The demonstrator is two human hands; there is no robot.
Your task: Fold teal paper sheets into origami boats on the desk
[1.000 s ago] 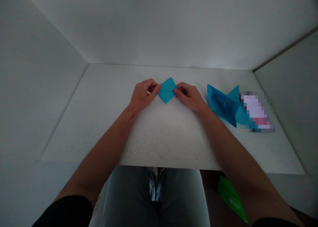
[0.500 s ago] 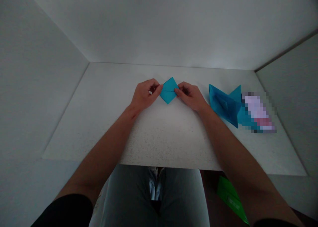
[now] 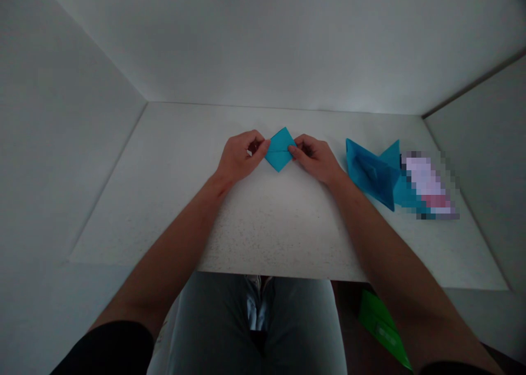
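Observation:
A small blue square of folded paper (image 3: 279, 157) is held between my two hands, turned so that one corner points away from me. A crease or folded edge runs across its middle. My left hand (image 3: 242, 153) pinches its left corner between thumb and fingers. At the right corner, my right hand (image 3: 313, 155) grips it the same way, thumb on top. The fingertips beneath the paper are hidden. To the right of my right forearm lies a larger folded blue paper shape (image 3: 372, 175) with pointed ends.
The white tabletop (image 3: 271, 227) has dark specks near its front edge and walls on its left, back and right. A pixelated patch (image 3: 429, 186) covers something beside the larger paper. Below the table, at right, is a bright green object (image 3: 382, 328).

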